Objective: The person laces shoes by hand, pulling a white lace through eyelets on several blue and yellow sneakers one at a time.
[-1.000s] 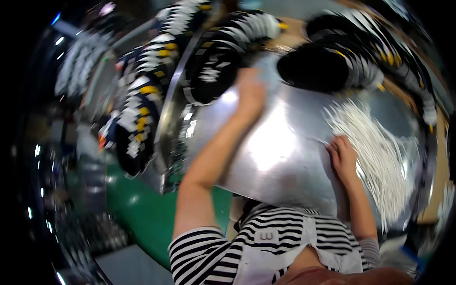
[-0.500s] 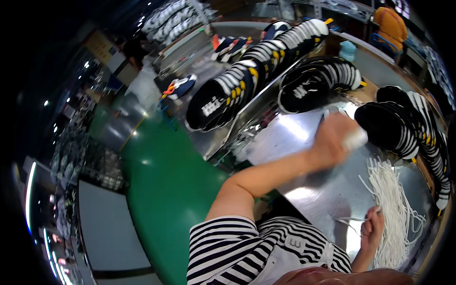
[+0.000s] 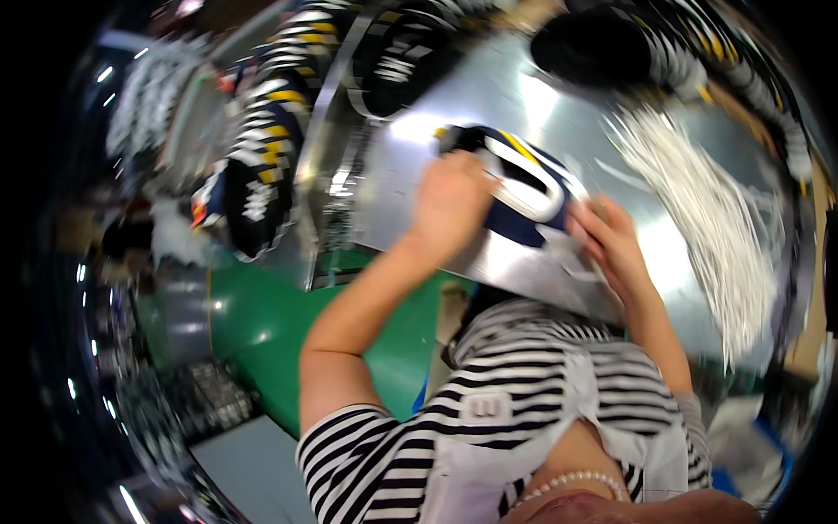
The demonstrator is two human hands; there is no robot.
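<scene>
shirt: your striped shirt fills the near edge, with both forearms rising from it.
left hand: your left hand is curled over the near-left end of the shoe, fingers pressed together on it; the fingertips are hidden behind the hand.
right hand: your right hand sits on the near-right end, fingers a little spread and bent onto the upper; blur hides whether the tips pinch anything.
shoe: navy with a white band and a yellow edge, lying tilted on the table, held between both hands, near its front edge.
doing it well: my judgement, keep the left hand firm so the shoe does not slide on the slick metal, and let the right hand do the fine work; keep the shoe low over the table rather than lifted.
laces: a loose bundle of white laces lies just right of the shoe, apart from your right hand.
containers: no box or tray shows clearly; the table itself carries the goods.
far rows: dark shoes with white and yellow trim stand in packed rows, one row along the left edge, another across the far side.
floor: green floor below the table on the left.
</scene>
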